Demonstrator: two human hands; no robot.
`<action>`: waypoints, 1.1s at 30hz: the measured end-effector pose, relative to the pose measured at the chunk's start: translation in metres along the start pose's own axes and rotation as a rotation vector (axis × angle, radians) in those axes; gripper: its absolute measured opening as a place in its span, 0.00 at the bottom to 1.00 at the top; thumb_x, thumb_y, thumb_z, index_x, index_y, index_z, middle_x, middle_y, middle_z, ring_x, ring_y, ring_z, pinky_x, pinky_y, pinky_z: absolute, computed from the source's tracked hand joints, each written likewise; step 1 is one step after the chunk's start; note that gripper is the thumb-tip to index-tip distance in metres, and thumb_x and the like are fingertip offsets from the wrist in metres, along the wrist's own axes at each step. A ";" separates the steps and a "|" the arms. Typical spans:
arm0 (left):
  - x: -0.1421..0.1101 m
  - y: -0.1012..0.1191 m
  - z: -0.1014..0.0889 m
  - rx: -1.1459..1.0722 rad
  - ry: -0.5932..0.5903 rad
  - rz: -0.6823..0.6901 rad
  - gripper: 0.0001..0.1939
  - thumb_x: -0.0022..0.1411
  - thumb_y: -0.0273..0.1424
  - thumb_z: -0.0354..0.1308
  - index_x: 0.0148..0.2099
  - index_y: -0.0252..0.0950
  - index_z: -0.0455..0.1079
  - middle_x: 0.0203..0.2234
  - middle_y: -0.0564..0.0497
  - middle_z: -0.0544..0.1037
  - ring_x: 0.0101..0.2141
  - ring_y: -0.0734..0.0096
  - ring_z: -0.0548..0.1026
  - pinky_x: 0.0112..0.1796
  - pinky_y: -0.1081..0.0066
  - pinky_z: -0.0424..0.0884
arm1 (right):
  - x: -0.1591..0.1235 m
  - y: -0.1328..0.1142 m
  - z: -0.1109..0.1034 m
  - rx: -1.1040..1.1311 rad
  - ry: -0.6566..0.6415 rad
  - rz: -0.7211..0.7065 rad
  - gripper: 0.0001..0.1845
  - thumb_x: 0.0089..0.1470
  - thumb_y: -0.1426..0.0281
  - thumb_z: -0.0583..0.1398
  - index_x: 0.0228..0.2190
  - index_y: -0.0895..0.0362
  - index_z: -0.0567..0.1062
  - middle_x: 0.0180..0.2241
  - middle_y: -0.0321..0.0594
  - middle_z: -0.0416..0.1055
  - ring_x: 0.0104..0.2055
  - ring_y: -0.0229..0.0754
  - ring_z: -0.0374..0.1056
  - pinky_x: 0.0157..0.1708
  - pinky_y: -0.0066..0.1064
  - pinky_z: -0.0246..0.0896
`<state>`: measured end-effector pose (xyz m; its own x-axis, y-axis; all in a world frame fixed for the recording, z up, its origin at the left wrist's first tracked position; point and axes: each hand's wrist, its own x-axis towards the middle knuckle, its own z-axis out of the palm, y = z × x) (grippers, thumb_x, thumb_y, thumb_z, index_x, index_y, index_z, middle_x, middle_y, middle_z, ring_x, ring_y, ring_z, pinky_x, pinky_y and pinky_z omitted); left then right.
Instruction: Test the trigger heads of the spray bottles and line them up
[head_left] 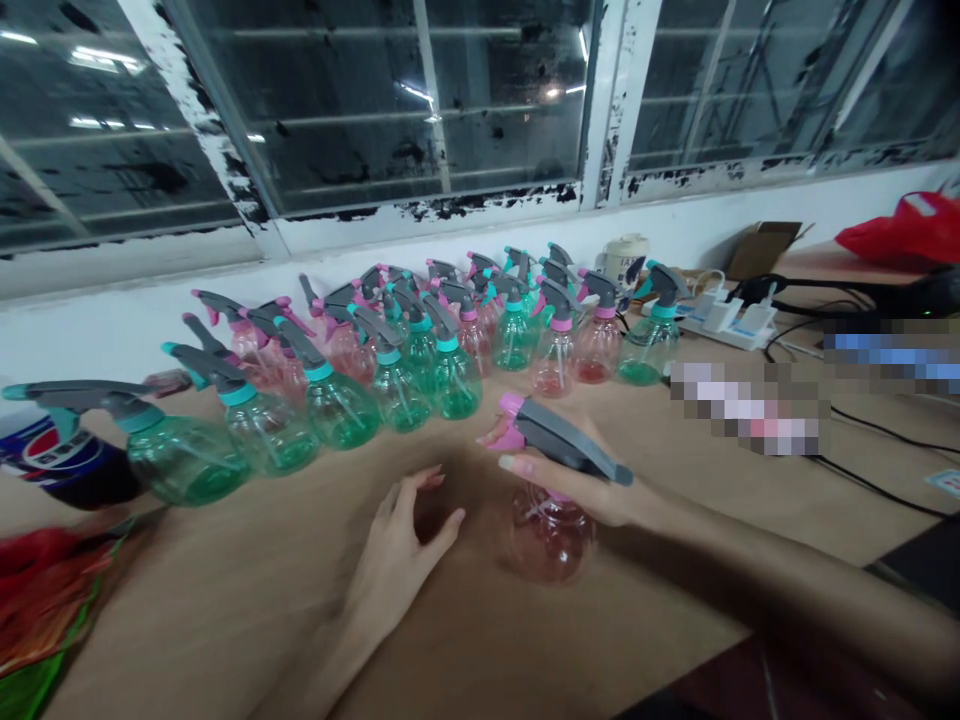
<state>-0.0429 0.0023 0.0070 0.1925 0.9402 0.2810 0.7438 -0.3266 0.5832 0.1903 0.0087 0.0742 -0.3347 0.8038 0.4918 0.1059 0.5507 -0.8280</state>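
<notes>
My right hand [581, 487] grips the grey spray head with pink trigger of a pink spray bottle [551, 535], which stands on the brown table [225, 590]. My left hand [401, 555] hovers open just left of that bottle, fingers curved and apart, holding nothing. Behind them several finished green and pink spray bottles [420, 360] stand in rows along the wall, with a large green one [180, 455] nearest at the left.
A dark Pepsi cup [56, 460] and a red and green bag [37, 600] lie at the left. A white power strip [724, 320], black cables [877, 435], a cardboard box [761, 248] and a red bag [911, 230] are at the right. Windows run above.
</notes>
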 end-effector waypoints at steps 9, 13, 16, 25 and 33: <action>0.001 0.000 0.000 -0.001 0.010 0.003 0.18 0.60 0.37 0.55 0.52 0.42 0.61 0.46 0.49 0.75 0.48 0.60 0.73 0.48 0.56 0.69 | 0.001 -0.003 0.001 -0.098 0.064 -0.048 0.08 0.52 0.65 0.62 0.26 0.55 0.69 0.22 0.30 0.66 0.24 0.33 0.64 0.27 0.29 0.59; -0.001 0.002 0.000 0.002 0.018 0.012 0.18 0.60 0.36 0.55 0.52 0.41 0.61 0.46 0.49 0.75 0.48 0.60 0.73 0.48 0.56 0.69 | 0.000 0.001 0.002 -0.014 0.063 -0.047 0.07 0.53 0.65 0.61 0.35 0.53 0.73 0.35 0.36 0.74 0.36 0.39 0.71 0.38 0.32 0.64; -0.001 0.002 0.001 -0.007 0.010 0.002 0.18 0.60 0.36 0.55 0.52 0.41 0.61 0.47 0.49 0.74 0.48 0.61 0.74 0.48 0.57 0.69 | 0.001 0.005 0.004 -0.014 0.065 -0.046 0.11 0.52 0.62 0.62 0.38 0.52 0.74 0.36 0.37 0.74 0.37 0.40 0.71 0.39 0.34 0.64; -0.001 -0.002 0.002 -0.033 -0.012 -0.004 0.18 0.60 0.37 0.55 0.52 0.40 0.61 0.47 0.47 0.75 0.49 0.60 0.73 0.50 0.55 0.68 | 0.015 0.005 0.011 -0.043 0.002 -0.095 0.07 0.53 0.63 0.61 0.31 0.54 0.71 0.24 0.31 0.67 0.26 0.35 0.64 0.28 0.30 0.60; -0.001 0.000 0.003 -0.042 -0.018 -0.041 0.17 0.60 0.37 0.55 0.51 0.40 0.62 0.48 0.47 0.74 0.51 0.59 0.72 0.51 0.54 0.67 | 0.022 0.004 0.015 -0.002 -0.081 -0.129 0.07 0.54 0.66 0.60 0.27 0.55 0.70 0.24 0.31 0.64 0.25 0.33 0.61 0.26 0.29 0.57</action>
<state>-0.0415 0.0017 0.0047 0.1743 0.9542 0.2430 0.7239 -0.2915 0.6253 0.1697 0.0246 0.0778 -0.4200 0.7057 0.5706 0.0589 0.6487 -0.7588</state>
